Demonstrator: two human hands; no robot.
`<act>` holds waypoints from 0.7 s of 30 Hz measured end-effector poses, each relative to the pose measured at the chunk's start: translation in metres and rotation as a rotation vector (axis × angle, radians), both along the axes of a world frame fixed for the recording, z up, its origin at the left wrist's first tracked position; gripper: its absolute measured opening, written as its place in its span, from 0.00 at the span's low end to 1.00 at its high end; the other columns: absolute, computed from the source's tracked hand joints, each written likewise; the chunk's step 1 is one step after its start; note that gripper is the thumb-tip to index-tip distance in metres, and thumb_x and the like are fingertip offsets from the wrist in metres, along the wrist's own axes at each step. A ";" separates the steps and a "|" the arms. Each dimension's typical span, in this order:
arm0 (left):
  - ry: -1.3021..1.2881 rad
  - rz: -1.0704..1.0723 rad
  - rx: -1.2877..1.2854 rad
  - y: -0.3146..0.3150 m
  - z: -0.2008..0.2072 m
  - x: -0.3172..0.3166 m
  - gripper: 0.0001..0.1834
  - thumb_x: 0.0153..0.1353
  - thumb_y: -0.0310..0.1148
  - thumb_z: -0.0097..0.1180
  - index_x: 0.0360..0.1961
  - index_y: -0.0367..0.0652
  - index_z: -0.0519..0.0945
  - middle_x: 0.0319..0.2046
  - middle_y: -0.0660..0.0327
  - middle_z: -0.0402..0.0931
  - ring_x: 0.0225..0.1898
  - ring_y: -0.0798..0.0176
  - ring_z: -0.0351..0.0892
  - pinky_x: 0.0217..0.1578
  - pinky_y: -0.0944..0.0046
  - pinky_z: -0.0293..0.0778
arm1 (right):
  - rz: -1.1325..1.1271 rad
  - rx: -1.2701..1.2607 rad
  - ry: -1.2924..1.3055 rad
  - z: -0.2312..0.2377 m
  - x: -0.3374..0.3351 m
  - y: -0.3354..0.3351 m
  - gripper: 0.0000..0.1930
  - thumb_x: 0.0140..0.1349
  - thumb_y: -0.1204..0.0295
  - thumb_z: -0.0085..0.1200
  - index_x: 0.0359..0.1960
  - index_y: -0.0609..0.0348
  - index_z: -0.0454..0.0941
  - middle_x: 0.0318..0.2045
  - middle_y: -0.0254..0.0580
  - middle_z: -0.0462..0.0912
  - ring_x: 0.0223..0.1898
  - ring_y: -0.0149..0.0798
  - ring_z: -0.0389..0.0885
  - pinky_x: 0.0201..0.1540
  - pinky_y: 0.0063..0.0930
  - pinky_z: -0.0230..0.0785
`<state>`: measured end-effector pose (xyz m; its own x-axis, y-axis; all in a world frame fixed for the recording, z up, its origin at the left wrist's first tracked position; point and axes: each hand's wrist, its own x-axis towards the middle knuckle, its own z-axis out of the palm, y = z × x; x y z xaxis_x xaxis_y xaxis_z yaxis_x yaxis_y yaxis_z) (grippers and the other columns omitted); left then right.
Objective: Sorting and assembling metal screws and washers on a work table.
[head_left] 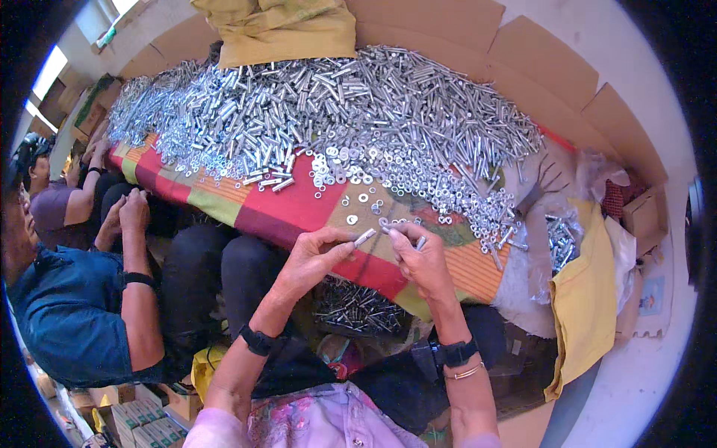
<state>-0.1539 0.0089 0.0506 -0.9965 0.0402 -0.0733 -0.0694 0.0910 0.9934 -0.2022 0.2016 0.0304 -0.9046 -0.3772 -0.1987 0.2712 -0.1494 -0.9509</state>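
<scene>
My left hand (312, 260) is closed, thumb and forefinger pinching a silver sleeve anchor (364, 237) that points up to the right. Close beside it, my right hand (424, 263) grips a small metal washer (384, 222) at its fingertips. Another short metal piece (421, 243) sticks out between the right hand's fingers; I cannot tell its exact kind. Both hands are above the near edge of a checked cloth (276, 213). Loose washers (352, 219) lie on the cloth just beyond them, with a spread of nuts (455, 198) farther right.
A large heap of metal anchors (336, 93) covers the far side, backed by cardboard (545, 63). Below the cloth sits a container of dark bolts (358, 306). At right are a bag of bolts (560, 243) and yellow fabric (586, 299). Co-workers (75, 313) sit at left.
</scene>
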 end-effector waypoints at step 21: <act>0.564 0.334 -0.772 0.014 -0.048 -0.065 0.09 0.53 0.29 0.54 0.36 0.38 0.78 0.39 0.55 0.75 0.44 0.52 0.71 0.45 0.56 0.67 | -0.089 -0.330 -0.316 0.007 0.002 -0.006 0.11 0.63 0.62 0.46 0.36 0.55 0.75 0.15 0.27 0.69 0.10 0.16 0.55 0.08 0.11 0.45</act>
<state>-0.2194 0.0225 0.0022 -0.8452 -0.1058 0.5238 0.2531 0.7841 0.5667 -0.2001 0.1957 0.0372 -0.8510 -0.3900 -0.3518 0.5119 -0.4662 -0.7215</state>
